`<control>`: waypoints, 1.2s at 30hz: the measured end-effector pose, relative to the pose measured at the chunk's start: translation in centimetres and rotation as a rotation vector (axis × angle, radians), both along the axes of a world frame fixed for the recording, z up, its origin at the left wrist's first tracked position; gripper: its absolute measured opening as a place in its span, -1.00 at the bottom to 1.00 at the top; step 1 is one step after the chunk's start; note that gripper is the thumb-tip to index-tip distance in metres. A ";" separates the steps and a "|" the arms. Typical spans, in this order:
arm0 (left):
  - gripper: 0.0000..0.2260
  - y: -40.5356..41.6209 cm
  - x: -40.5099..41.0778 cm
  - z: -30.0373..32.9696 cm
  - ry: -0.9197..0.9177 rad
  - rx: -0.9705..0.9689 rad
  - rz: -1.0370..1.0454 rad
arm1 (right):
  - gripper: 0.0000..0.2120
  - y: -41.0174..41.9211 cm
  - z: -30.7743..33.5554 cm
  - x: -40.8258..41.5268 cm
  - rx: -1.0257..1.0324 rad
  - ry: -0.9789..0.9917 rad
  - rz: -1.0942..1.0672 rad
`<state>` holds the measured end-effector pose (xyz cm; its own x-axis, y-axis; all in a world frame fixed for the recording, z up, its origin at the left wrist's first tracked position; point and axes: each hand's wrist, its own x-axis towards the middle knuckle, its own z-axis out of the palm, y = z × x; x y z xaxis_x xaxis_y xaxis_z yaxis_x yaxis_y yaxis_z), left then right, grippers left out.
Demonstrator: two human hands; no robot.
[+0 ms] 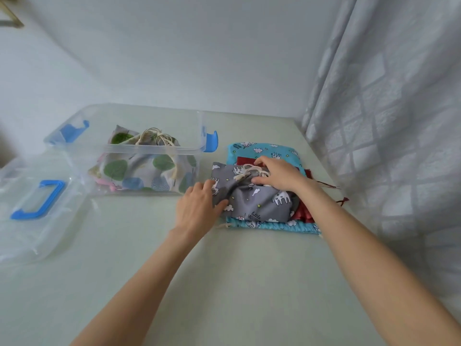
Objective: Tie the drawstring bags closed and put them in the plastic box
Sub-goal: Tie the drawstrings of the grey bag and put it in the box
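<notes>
A grey unicorn-print drawstring bag (254,198) lies on top of a pile, its white cord (245,171) knotted at the gathered mouth. My left hand (199,206) grips the bag's left edge, thumb tucked under the fabric. My right hand (277,174) rests on the bag's top by the knot, fingers curled over the cloth. Under it lie a dark red bag (303,212) and a turquoise unicorn bag (264,149). The clear plastic box (154,148) with blue latches stands to the left and holds a tied leaf-print bag (139,168).
The box's clear lid (37,213) with a blue handle lies at the left on the pale green table (224,283). A white curtain (389,121) hangs along the right edge. White walls close the back and left.
</notes>
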<state>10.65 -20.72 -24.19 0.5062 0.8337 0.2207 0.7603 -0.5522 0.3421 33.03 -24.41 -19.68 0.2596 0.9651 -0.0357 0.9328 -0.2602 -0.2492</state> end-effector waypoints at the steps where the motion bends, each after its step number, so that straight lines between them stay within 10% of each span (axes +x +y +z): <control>1: -0.56 0.0 0.0 -0.2 0.000 -0.013 0.011 | -0.43 -0.1 -0.1 0.1 0.001 0.008 -0.008; 17: -0.56 -1.4 -1.8 4.3 -0.441 -0.162 -0.109 | -0.62 -8.5 6.2 -2.7 0.377 -0.061 0.022; 25: -0.89 1.1 -9.3 11.1 -0.798 0.150 -0.234 | -0.54 -5.7 14.4 -8.8 0.770 0.024 0.133; 36: -0.64 12.0 -17.1 14.3 -0.549 0.262 0.143 | -0.67 12.0 14.7 -16.1 0.733 -0.049 0.301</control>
